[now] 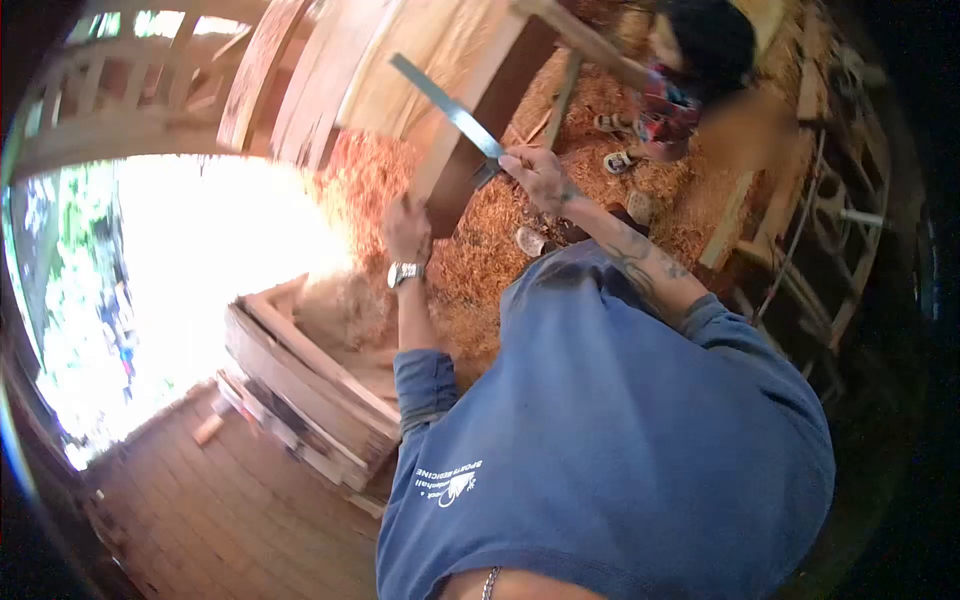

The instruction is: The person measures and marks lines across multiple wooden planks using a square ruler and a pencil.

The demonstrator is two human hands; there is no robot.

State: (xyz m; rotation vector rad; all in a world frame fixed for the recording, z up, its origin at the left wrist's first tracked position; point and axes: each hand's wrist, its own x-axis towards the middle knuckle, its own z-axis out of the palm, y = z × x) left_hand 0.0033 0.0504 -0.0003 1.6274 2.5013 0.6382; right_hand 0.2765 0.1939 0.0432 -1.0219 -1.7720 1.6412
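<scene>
In the head view, my right hand (pixel 538 178) is closed on a combination square, its flat metal blade (pixel 445 105) pointing up and to the left. The dark head (pixel 487 172) of the square sits just below my fingers, close to the face of a thick wooden beam (pixel 470 140). At the near end of that beam, my left hand (pixel 408 228) is closed around the edge, a watch on its wrist. The fingertips of my left hand are partly blurred. Whether the square touches the beam, I cannot tell.
Wood shavings (pixel 480 270) cover the ground around my feet. Another person (pixel 690 80) is close by at the upper right. A timber-sided box (pixel 310 370) stands at the lower left beside a plank floor (pixel 210 500). More boards (pixel 300 90) lie at the top.
</scene>
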